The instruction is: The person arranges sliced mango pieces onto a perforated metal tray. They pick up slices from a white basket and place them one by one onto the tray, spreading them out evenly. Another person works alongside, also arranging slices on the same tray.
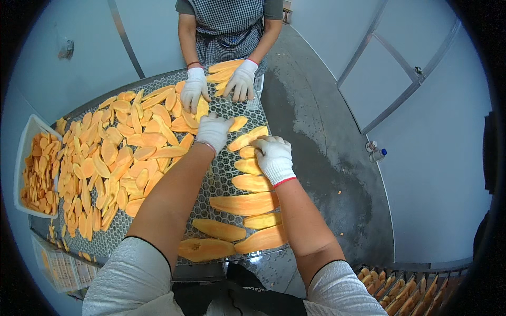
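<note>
My left hand [214, 130], in a white knit glove, is over the middle of a mesh tray [221, 170], its fingers on the end of a small orange slice [238, 123] that looks like sweet potato. My right hand [275, 160], gloved alike, rests at the tray's right edge. Its curled fingertips touch the right end of a long slice [247, 138] and lie beside a small one [248, 152]; whether they grip is hidden. Below it, flat slices such as a broad one [244, 203] form a row along that edge. A loose pile of slices [130, 154] covers the tray's left part.
Across the tray, a co-worker's two gloved hands [194, 90] [242, 81] touch slices. A white plastic basket [24, 130] of slices stands at the left. Loaded trays [407, 292] sit in a rack at lower right. Two bottles [377, 155] stand on the wet floor [316, 138] by the wall.
</note>
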`<move>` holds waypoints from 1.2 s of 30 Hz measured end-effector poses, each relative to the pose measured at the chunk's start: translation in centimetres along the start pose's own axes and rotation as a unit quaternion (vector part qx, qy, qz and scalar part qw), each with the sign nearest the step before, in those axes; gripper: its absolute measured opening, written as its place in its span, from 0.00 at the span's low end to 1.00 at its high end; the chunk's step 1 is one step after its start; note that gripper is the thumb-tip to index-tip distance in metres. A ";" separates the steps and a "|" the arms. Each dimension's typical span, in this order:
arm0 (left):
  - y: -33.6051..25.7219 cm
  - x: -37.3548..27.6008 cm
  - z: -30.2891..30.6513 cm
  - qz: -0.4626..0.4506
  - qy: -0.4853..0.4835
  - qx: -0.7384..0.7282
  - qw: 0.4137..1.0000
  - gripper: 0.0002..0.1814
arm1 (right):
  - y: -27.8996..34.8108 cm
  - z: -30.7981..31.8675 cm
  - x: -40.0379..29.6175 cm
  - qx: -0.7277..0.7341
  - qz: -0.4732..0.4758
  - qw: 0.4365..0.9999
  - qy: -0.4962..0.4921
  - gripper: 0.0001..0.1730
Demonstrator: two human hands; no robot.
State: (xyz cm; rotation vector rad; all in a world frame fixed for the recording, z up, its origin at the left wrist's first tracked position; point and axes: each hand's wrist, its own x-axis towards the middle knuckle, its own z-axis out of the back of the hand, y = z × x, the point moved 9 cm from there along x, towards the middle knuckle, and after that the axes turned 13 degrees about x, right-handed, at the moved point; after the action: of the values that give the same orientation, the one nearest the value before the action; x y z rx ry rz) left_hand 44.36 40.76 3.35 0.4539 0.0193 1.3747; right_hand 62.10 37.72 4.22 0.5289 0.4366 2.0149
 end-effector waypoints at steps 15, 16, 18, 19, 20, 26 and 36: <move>8.1 -13.5 0.1 0.184 0.149 -0.033 0.971 0.30 | 1.1 2.4 -0.2 0.075 0.009 0.996 -0.045 0.15; 7.6 -13.6 0.1 0.158 0.140 -0.043 0.976 0.30 | 2.0 2.0 0.0 0.063 0.008 0.998 -0.027 0.15; 6.7 -14.0 0.4 0.123 0.129 -0.067 0.982 0.30 | 3.6 0.8 0.7 0.048 0.018 0.999 0.011 0.17; 6.2 -14.3 0.7 0.114 0.127 -0.083 0.982 0.30 | 4.6 0.4 0.7 0.058 0.051 0.997 -0.002 0.17; 5.7 -14.7 1.0 0.106 0.125 -0.098 0.982 0.30 | 5.2 -0.4 1.1 0.063 0.050 0.997 0.012 0.18; 6.3 -17.8 2.1 0.133 0.148 -0.045 0.979 0.31 | 10.2 -5.4 3.2 0.017 0.158 0.986 0.052 0.20; 2.9 -18.5 4.1 0.067 0.080 -0.086 0.991 0.25 | 11.5 -5.9 6.7 -0.084 0.101 0.991 0.027 0.10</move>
State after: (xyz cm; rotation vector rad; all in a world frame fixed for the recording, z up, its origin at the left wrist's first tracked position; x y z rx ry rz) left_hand 38.87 22.38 3.42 0.2027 0.0006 1.5278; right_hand 47.72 37.83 6.32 0.4291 0.2497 2.2400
